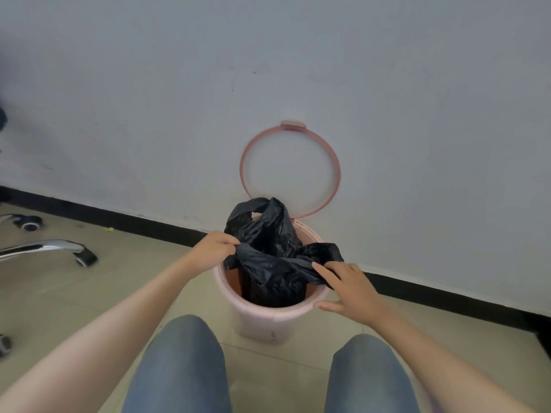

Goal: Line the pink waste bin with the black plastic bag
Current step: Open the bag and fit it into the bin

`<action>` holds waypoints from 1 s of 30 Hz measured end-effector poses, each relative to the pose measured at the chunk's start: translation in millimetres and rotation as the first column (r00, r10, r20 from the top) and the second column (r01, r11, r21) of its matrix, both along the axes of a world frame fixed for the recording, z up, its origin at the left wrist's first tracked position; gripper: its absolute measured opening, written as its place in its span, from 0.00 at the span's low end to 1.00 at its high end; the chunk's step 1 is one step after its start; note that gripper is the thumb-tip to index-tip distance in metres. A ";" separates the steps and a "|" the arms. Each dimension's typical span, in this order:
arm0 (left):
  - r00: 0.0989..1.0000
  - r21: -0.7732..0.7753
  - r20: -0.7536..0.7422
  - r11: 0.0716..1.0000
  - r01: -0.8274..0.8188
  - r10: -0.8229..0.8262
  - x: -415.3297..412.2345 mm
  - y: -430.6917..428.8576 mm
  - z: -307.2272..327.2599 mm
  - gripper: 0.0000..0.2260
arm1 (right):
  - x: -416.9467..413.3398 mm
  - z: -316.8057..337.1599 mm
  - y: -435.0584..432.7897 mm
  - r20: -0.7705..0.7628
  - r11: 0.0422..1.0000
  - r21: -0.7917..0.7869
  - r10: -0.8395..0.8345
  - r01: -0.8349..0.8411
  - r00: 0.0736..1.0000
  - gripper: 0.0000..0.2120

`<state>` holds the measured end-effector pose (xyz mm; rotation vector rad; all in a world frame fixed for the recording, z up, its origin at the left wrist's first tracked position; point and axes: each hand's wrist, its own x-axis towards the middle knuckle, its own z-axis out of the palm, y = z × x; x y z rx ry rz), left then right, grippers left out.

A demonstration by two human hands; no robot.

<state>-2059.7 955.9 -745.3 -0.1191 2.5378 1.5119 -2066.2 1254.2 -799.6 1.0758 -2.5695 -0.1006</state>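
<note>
One black plastic bag (pixel 272 257) sat bunched in the mouth of one pink waste bin (pixel 262 318), which stood on the tiled floor (pixel 59 293) against the far wall (pixel 298 70), its ring lid (pixel 290 171) tipped up. The left hand (pixel 213 248) pinched the bag's left edge at the rim. The right hand (pixel 347 289) lay with fingers spread on the bag's right edge, thumb against the rim. Two chair legs (pixel 50 248) showed at left.
</note>
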 end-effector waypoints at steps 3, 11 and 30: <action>0.997 -0.047 -0.007 0.996 0.073 -0.073 -3.5 1.5 1.8 0.14 | 7.7 -8.5 -8.5 0.133 0.998 -0.055 0.038 -0.031 0.990 0.18; 0.873 -0.545 0.059 0.717 0.434 -0.484 5.1 -1.6 -9.1 0.14 | -29.3 17.7 8.7 0.512 0.957 -0.159 -0.128 0.241 0.849 0.15; 0.798 -0.853 0.160 0.325 0.407 -0.581 56.1 26.9 -48.7 0.19 | 13.0 -45.0 18.2 0.276 0.970 0.232 0.001 -0.068 0.961 0.15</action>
